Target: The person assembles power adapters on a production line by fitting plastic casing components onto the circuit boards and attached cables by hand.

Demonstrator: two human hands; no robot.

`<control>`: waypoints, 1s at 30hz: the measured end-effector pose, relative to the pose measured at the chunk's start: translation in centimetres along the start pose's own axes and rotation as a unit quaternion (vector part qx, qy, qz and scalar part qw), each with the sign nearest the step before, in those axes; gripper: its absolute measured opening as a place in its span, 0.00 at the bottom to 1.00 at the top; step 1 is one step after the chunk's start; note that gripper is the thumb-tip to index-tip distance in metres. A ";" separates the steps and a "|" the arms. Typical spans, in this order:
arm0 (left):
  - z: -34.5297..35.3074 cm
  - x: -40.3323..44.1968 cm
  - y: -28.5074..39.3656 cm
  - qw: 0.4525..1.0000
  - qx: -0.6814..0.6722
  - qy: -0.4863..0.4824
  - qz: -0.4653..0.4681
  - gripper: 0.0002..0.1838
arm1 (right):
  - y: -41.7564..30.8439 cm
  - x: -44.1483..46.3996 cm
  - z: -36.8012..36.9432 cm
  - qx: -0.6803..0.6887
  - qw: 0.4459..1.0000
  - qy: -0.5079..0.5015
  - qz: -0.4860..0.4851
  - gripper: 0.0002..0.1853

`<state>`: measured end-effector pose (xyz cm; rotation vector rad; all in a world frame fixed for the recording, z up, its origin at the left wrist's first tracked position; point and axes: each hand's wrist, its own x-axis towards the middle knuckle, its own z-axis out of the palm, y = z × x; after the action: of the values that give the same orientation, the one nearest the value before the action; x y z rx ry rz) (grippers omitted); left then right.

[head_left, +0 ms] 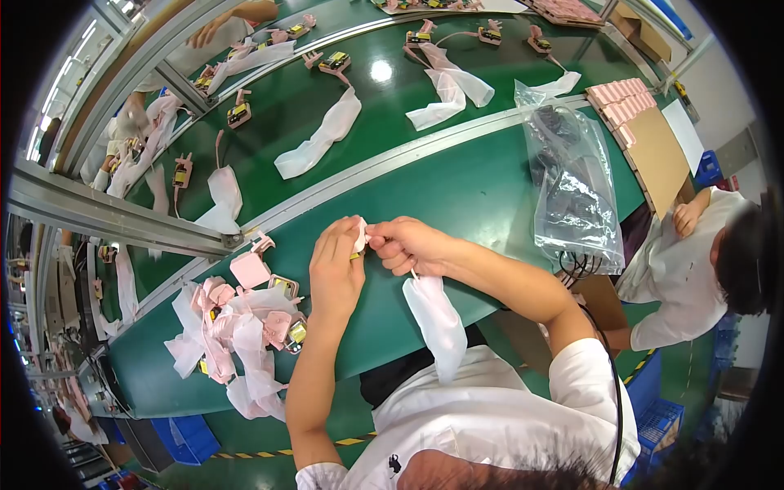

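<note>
In front of my chest my left hand (336, 261) is closed around a small pink power adapter (359, 237), mostly hidden by the fingers; a bit of yellow shows at its lower side. My right hand (412, 245) pinches the adapter's right edge with thumb and forefinger, its other fingers curled. Below the right hand hangs a white translucent sleeve (437, 322) over a bundled pink cable. Left of my left hand lies a pile of pink adapters (249, 269) with cables in white sleeves (249, 347), some showing bare circuit boards.
Beyond a metal rail (384, 163), a green conveyor (376, 106) carries several adapters with sleeved cables. A clear plastic bag (576, 188) of dark cables lies at right, near a cardboard sheet (657, 155) with pink parts. A co-worker (686, 269) sits right; other hands work at upper left.
</note>
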<state>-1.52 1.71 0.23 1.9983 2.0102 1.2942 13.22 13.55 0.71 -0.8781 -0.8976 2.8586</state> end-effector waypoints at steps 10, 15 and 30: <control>-0.3 -0.1 0.4 0.999 -0.013 -0.020 -0.021 0.20 | 0.1 -0.5 0.2 -0.266 0.954 0.017 -0.135 0.21; -0.1 0.0 0.2 1.000 -0.020 -0.011 0.000 0.24 | 0.1 0.1 -0.4 -0.371 0.892 0.052 -0.253 0.23; 0.0 0.3 0.0 0.774 -0.454 0.056 -0.437 0.25 | 2.7 0.7 0.3 -0.749 0.395 0.154 -0.509 0.13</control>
<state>-1.62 2.00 0.37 0.4593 1.4657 1.5964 12.86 11.28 -0.82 -0.2984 -2.4941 0.2595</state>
